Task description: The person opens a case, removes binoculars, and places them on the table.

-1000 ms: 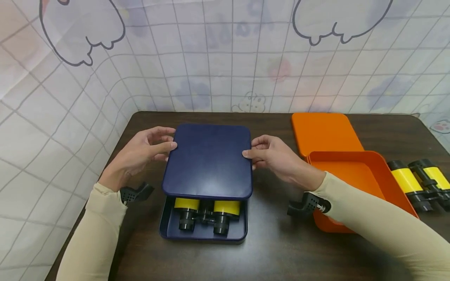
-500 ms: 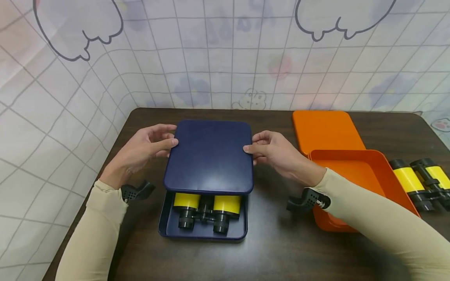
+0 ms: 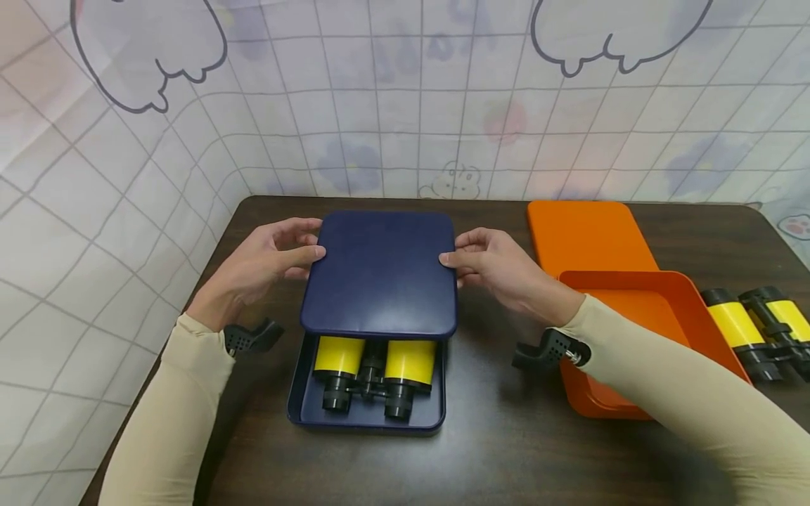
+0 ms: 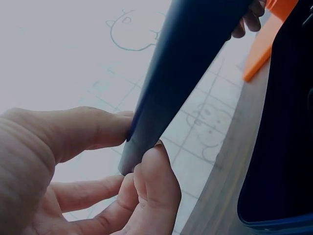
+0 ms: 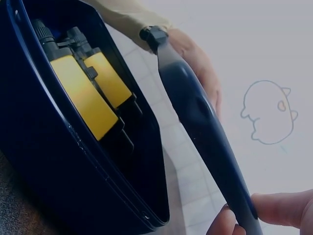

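A dark blue lid point(image 3: 382, 274) is pinched at its left edge by my left hand point(image 3: 266, 261) and at its right edge by my right hand point(image 3: 500, 270). Both thumbs lie on its top face, the other fingers beneath. Below it stands the dark blue box point(image 3: 363, 423), its far part hidden by the lid in the head view. Inside lie yellow and black binoculars point(image 3: 410, 360), eyepieces toward me. The right wrist view shows the lid point(image 5: 203, 127) raised apart from the box point(image 5: 54, 147), with the binoculars point(image 5: 83, 93) lying whole inside.
To the right sits an orange box point(image 3: 639, 302), with an orange lid point(image 3: 588, 239) behind it. A second pair of yellow and black binoculars point(image 3: 734, 325) lies at the far right of the brown table point(image 3: 493, 450). A patterned cloth point(image 3: 405, 105) hangs behind.
Both hands have shifted the blue lid slightly away from me, so more of the binoculars in the box shows. The orange box and its lid stay put.
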Demonstrator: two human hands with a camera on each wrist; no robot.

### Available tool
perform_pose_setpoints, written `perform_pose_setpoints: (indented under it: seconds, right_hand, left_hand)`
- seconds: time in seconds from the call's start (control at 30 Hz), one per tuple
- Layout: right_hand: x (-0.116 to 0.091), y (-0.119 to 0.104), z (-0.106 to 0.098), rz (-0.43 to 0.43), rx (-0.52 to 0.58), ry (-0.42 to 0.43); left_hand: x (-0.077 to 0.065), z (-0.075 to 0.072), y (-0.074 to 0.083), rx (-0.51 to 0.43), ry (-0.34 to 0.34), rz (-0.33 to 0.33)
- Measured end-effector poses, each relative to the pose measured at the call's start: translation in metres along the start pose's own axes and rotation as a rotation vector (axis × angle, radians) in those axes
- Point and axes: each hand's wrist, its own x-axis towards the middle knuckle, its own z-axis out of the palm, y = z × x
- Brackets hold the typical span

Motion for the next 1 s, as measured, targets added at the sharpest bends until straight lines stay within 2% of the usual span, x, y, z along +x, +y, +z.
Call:
perform_pose_setpoints:
  seconds: [0.4,0.57,1.0]
  right_hand:
    - [0.007,-0.005,-0.003,-0.009,0.024,0.006]
    - [0.009,-0.006,-0.004,-0.008,0.035,0.009]
    - [0.020,-0.005,-0.008,-0.014,0.032,0.027]
  left_hand:
    - [0.007,-0.004,0.004,0.010,-0.001,0.006]
    - [0.010,-0.003,0.007,0.016,0.017,0.003]
    - [0.017,-0.003,0.010,0.044,0.014,0.006]
